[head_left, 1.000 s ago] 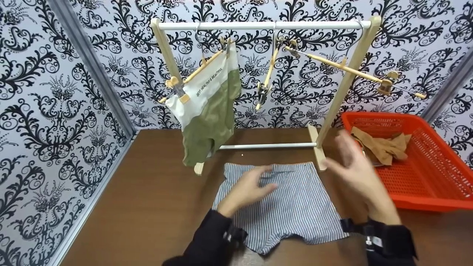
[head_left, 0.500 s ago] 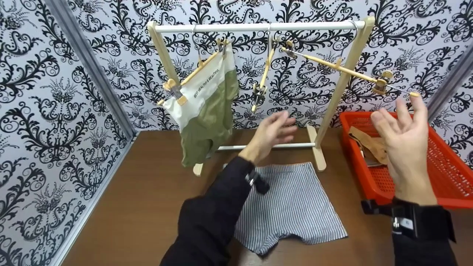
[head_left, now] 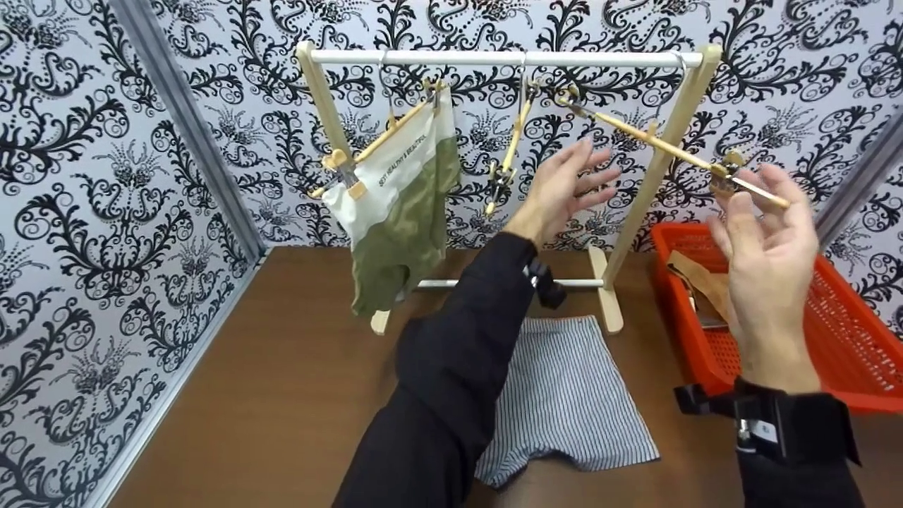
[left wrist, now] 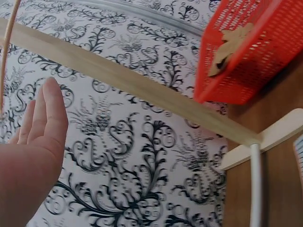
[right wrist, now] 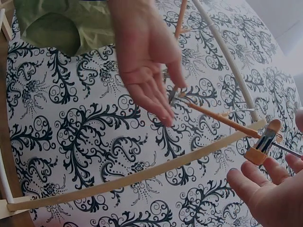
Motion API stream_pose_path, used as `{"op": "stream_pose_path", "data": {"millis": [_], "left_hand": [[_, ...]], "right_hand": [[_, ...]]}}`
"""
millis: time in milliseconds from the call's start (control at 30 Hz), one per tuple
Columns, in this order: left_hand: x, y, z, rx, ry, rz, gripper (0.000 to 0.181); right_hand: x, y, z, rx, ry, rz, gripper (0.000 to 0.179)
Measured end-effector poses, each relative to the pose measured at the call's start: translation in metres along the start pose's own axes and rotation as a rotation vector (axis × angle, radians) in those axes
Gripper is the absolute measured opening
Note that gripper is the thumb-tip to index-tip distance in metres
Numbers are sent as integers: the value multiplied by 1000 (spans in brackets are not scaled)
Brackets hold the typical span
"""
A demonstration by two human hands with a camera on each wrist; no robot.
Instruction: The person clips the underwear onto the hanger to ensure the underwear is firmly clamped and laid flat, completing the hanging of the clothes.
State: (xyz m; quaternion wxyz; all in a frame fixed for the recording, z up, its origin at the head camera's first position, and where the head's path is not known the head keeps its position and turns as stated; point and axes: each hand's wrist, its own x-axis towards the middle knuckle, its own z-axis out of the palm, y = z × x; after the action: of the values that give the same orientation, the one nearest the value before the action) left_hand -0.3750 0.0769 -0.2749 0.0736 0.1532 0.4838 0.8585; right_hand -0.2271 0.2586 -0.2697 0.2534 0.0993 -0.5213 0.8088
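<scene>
In the head view my left hand (head_left: 561, 187) is raised with its fingers extended and nothing in them, left of the rightmost clip hanger (head_left: 635, 134). At that hanger's near end is my right hand (head_left: 772, 247). Its fingers and thumb lie either side of the end rod, loosely spread. The right wrist view shows its fingertips beside the wooden clip (right wrist: 262, 144), seemingly touching it; no firm grip shows. Striped shorts (head_left: 564, 395) lie flat on the table below, partly hidden by my left sleeve.
The rack's white rail (head_left: 487, 58) also bears a bare middle hanger (head_left: 516, 137) and a hanger clipped to green-and-white pants (head_left: 405, 219). A red basket (head_left: 857, 353) with brown cloth (head_left: 705, 282) stands at the right. Patterned wall panels (head_left: 176, 282) enclose the table.
Both hands have risen from around the shorts to the rightmost hanger's height. The right hand has reached its near end, which sits slightly lower now. The left has moved up and right.
</scene>
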Motion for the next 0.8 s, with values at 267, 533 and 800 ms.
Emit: {"op": "stream_pose_path", "data": {"millis": [267,533,800], "left_hand": [[4,0,26,-47,-27,-52,52],[6,10,41,-84,-55,-71,40],[3,25,44,-99,-74,-71,32]], "right_hand": [[-8,0,8,-111,-80,-43,47],[-16,0,16,-201,-212,-47,49],[-21,4,23,-280,-258,-64,54]]}}
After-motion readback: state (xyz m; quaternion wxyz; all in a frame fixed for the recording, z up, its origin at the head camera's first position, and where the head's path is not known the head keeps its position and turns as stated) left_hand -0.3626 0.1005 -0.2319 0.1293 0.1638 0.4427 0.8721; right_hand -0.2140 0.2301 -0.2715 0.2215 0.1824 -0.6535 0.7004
